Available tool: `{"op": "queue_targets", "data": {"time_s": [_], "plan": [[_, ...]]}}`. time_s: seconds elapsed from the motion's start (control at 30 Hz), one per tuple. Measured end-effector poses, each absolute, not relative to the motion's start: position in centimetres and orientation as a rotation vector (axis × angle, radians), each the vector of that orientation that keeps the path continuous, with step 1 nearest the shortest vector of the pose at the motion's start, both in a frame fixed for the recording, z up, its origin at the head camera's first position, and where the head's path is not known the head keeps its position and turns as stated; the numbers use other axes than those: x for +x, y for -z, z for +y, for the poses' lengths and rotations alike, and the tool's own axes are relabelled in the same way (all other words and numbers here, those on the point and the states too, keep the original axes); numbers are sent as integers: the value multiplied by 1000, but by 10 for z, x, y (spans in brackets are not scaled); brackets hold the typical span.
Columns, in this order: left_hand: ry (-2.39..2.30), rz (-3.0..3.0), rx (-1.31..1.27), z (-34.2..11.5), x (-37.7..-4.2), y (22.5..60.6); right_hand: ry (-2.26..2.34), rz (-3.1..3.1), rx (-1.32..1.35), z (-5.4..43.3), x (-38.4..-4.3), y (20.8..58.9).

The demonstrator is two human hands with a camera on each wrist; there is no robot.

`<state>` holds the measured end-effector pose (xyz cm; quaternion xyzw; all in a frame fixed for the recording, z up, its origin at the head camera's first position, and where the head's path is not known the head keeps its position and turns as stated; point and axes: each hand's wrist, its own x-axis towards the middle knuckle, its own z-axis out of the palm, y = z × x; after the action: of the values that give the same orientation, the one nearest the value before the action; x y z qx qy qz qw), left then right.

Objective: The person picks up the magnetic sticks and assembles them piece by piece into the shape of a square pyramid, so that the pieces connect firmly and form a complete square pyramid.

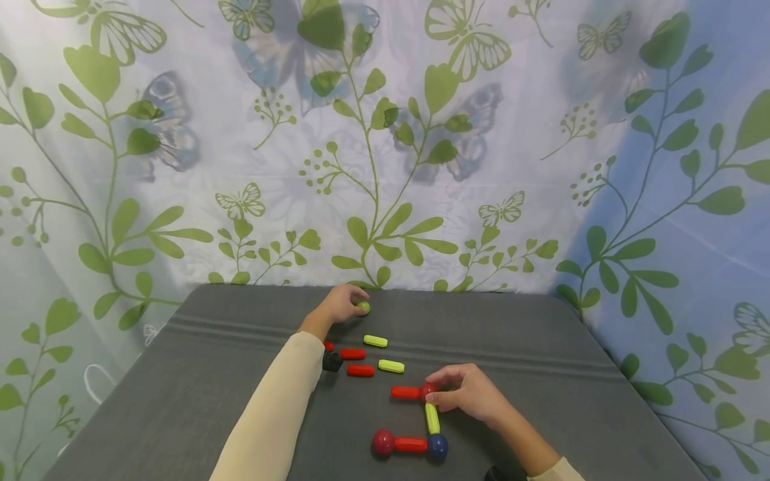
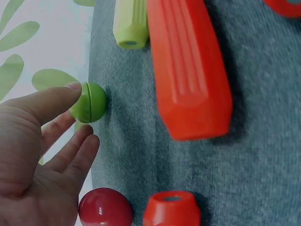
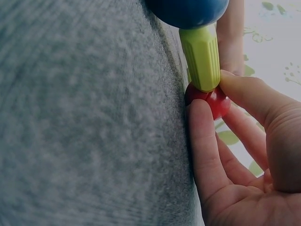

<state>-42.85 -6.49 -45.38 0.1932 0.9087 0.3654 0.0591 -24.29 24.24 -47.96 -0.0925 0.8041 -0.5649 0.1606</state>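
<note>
At the far edge of the table, my left hand (image 1: pixel 339 306) pinches a small green ball (image 2: pixel 96 103), thumb on one side and fingertips on the other. Nearer and to the right, my right hand (image 1: pixel 472 394) holds a red ball (image 3: pixel 218 103) between thumb and fingers. A yellow-green rod (image 1: pixel 432 419) joins that ball to a blue ball (image 1: pixel 438 446). From the blue ball, a red rod (image 1: pixel 411 445) runs left to a dark red ball (image 1: pixel 383 442). Another red rod (image 1: pixel 406 393) points left from the held red ball.
Between the hands lie loose red rods (image 1: pixel 360 370) and yellow-green rods (image 1: pixel 392 366). Close below the left hand is another red ball (image 2: pixel 106 207). A leaf-print curtain (image 1: pixel 385 167) hangs along the grey table's (image 1: pixel 511 327) far edge. A white loop (image 1: pixel 93 384) shows at the left.
</note>
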Motion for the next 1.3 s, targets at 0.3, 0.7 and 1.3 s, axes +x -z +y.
{"op": "queue_targets", "data": {"time_s": [0.3,0.7,1.3], "plan": [[-1040,2796,571,-61,-434,458,1617,2294,-264,239,-242,479],[-1049,2807,552,-59,-432,458,1630,2290,-284,239,-243,479],[-1186,2688,729,-61,-411,445,1614,2298,-259,242,-244,480]]}}
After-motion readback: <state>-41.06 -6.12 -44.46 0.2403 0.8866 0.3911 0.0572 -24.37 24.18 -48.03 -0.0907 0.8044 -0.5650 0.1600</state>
